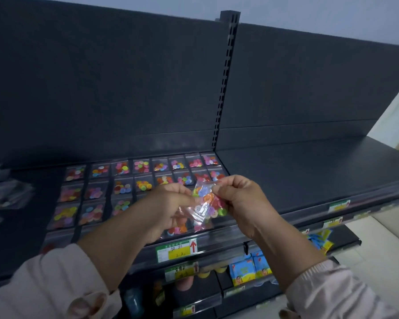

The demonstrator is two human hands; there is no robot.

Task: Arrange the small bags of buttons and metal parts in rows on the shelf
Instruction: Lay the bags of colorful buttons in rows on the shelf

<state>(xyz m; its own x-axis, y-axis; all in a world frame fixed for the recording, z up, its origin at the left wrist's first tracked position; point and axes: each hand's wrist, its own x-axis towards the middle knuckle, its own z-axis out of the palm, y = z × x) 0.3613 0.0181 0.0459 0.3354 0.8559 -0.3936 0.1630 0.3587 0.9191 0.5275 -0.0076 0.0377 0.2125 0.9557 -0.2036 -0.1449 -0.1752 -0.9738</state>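
Observation:
Between both hands hangs a small clear bag of coloured buttons (207, 202), held above the front of the dark shelf (297, 171). My left hand (168, 203) pinches its left side, and my right hand (240, 199) pinches its top right corner. Below and behind them, several bags of buttons (122, 168) lie flat in neat rows on the shelf's left section, reaching back to the rear panel. My hands hide part of the front rows. A loose pile of clear bags (7, 194) sits at the far left of the shelf; their contents are too blurred to tell.
A slotted upright post (226, 77) divides the dark back panel. Price labels (176, 249) sit on the shelf's front rail. Lower shelves hold blue and yellow packets (249, 268) and other goods. A pale floor shows at the right.

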